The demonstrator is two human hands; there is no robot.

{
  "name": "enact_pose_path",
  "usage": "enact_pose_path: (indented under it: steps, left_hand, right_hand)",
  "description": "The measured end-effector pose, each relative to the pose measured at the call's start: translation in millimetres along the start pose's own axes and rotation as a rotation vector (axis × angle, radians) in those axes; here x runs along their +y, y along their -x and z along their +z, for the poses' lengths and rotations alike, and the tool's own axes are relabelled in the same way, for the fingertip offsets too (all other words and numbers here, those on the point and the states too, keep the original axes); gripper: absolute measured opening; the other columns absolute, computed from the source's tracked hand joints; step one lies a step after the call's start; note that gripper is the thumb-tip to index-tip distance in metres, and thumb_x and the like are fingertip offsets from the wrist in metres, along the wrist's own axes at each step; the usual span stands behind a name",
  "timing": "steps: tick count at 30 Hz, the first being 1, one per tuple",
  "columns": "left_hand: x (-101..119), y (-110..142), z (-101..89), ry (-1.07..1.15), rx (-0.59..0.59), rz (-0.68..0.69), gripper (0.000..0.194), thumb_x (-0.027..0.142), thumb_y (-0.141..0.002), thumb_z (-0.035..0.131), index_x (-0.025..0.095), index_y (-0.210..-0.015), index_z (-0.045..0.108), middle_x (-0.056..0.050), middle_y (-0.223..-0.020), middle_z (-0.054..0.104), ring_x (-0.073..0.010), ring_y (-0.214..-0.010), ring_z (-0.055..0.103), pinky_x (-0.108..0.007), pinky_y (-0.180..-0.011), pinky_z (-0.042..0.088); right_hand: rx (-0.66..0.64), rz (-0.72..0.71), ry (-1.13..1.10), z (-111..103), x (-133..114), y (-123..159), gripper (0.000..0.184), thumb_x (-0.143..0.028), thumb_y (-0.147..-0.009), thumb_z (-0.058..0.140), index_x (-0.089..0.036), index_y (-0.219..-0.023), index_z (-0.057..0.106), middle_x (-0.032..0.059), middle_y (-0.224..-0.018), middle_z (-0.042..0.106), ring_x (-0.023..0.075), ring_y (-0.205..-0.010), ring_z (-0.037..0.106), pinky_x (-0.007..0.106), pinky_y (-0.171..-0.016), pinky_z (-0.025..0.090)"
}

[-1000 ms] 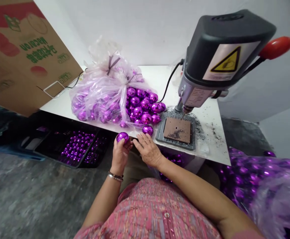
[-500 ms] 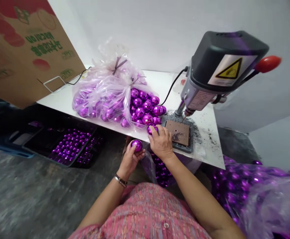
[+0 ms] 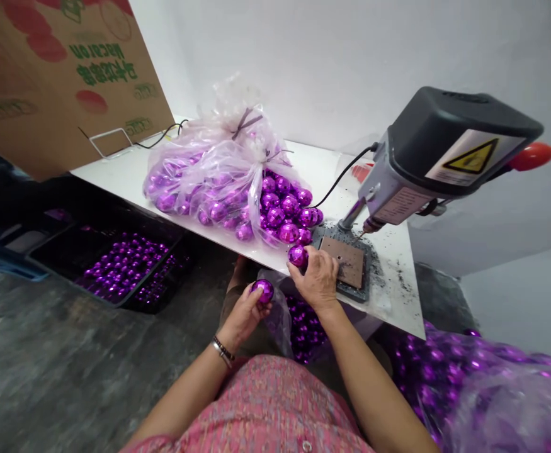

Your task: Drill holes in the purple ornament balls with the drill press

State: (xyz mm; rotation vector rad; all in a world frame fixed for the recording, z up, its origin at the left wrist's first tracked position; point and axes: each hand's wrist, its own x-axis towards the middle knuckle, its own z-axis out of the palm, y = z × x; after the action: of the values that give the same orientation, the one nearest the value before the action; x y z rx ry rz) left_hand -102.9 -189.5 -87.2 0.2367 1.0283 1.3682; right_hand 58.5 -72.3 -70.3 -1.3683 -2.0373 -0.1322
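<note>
A shiny purple mirror ball is held in my left hand, in front of the table edge, with the thumb over it. My right hand has its fingers closed around a second purple mirror ball at the front edge of the white table. Just beyond it, an opened clear plastic bag spills many more purple balls. To the right of my right hand stands a drill press, its bit above a brown board with a small hole, on the metal base.
Dark shavings lie around the drill base. A cardboard box stands at the left end of the table. Below are a black crate of purple balls, and a large plastic bag of balls at right. A black cord runs behind.
My right hand has lifted its ball slightly off the table beside the pile. My left hand still holds its ball, a little lower in view. The camera view has shifted.
</note>
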Motion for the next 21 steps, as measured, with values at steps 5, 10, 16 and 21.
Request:
enact_pose_path:
  steps: [5, 10, 16, 21]
  left_hand:
    - [10.2, -5.3, 23.0, 0.006, -0.094, 0.048, 0.072, 0.042, -0.064, 0.094, 0.022, -0.121, 0.055, -0.003, -0.102, 0.071, -0.0199, -0.082, 0.074, -0.031, -0.072, 0.059]
    - [19.3, -14.6, 41.5, -0.047, -0.092, 0.067, 0.083, 0.033, -0.058, 0.095, 0.021, -0.128, 0.053, -0.004, -0.103, 0.069, -0.0193, -0.08, 0.072, -0.032, -0.074, 0.058]
    - [9.0, -18.3, 40.6, -0.124, 0.008, 0.146, 0.076, 0.032, -0.056, 0.095, 0.02, -0.119, 0.054, -0.002, -0.102, 0.067, -0.0133, -0.079, 0.066, -0.025, -0.07, 0.051]
    - [6.8, -16.3, 36.5, -0.079, -0.008, 0.109, 0.072, 0.055, -0.064, 0.091, 0.019, -0.118, 0.058, 0.0, -0.092, 0.066, -0.0098, -0.068, 0.059, -0.021, -0.058, 0.044]
  right_hand:
    - [0.058, 0.055, -0.069, -3.9, 6.7, -2.8, 0.066, -0.064, -0.092, 0.052, -0.011, -0.131, 0.055, 0.0107, -0.125, 0.058, 0.0127, -0.124, 0.054, 0.038, -0.115, 0.051]
    - [0.065, 0.112, -0.144, -9.2, 11.8, 0.4, 0.066, -0.065, -0.092, 0.051, -0.01, -0.129, 0.055, 0.0097, -0.119, 0.059, 0.0101, -0.115, 0.056, 0.033, -0.108, 0.054]
    - [0.027, 0.133, -0.276, -19.5, 2.0, -52.8, 0.068, -0.064, -0.092, 0.053, -0.011, -0.135, 0.053, 0.0105, -0.123, 0.059, 0.0094, -0.113, 0.057, 0.031, -0.104, 0.057]
    - [-0.041, 0.144, -0.394, -18.0, -20.8, -154.7, 0.071, -0.06, -0.091, 0.057, -0.013, -0.143, 0.048, 0.0116, -0.13, 0.058, 0.0114, -0.119, 0.058, 0.035, -0.109, 0.057]
